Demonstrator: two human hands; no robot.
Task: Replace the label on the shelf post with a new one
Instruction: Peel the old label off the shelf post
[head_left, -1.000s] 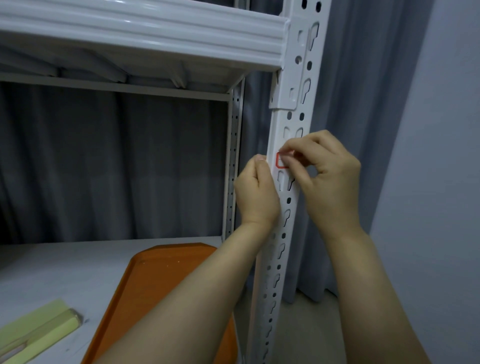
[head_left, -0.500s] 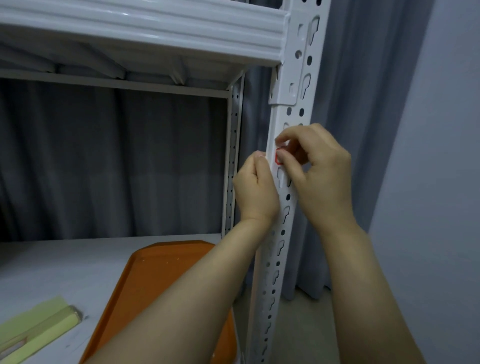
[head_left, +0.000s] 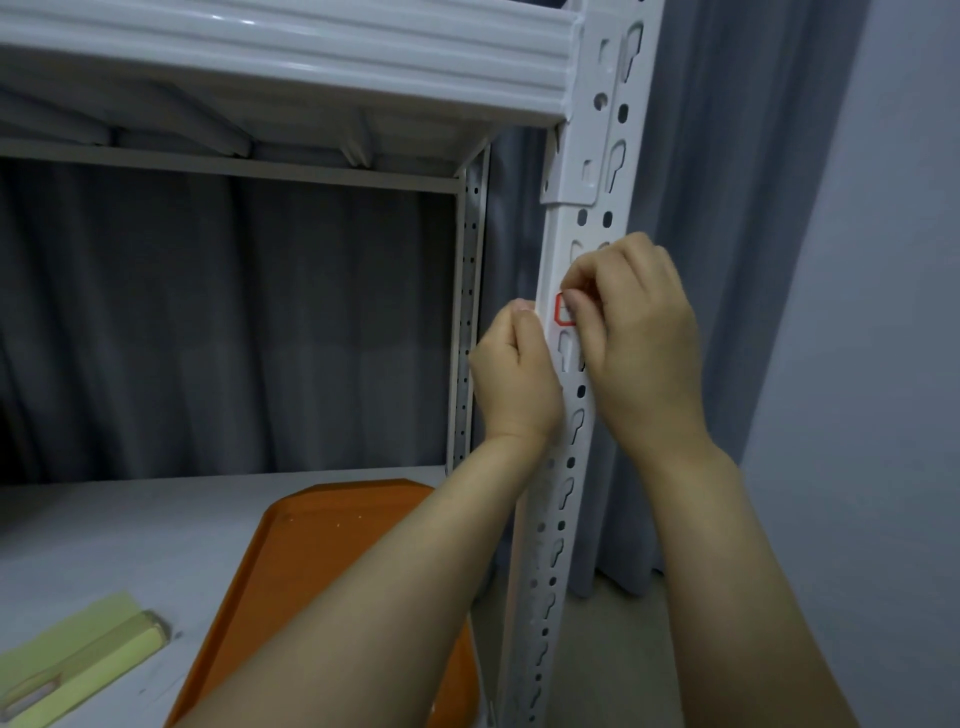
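Two bare hands are being held against the white perforated shelf post (head_left: 569, 457). A small red-bordered label (head_left: 562, 309) is sitting on the post's front face, and it is being pinched at its right edge by the right hand (head_left: 636, 343), thumb and forefinger together. The post's left edge is being braced by the left hand (head_left: 517, 382), fingers curled closed. An orange tray (head_left: 311, 566) is lying on the shelf board (head_left: 130, 530) below.

Right hand (head_left: 636, 343) fingertips on red-edged label (head_left: 562, 310), left hand (head_left: 514, 379) bracing shelf post (head_left: 563, 499)
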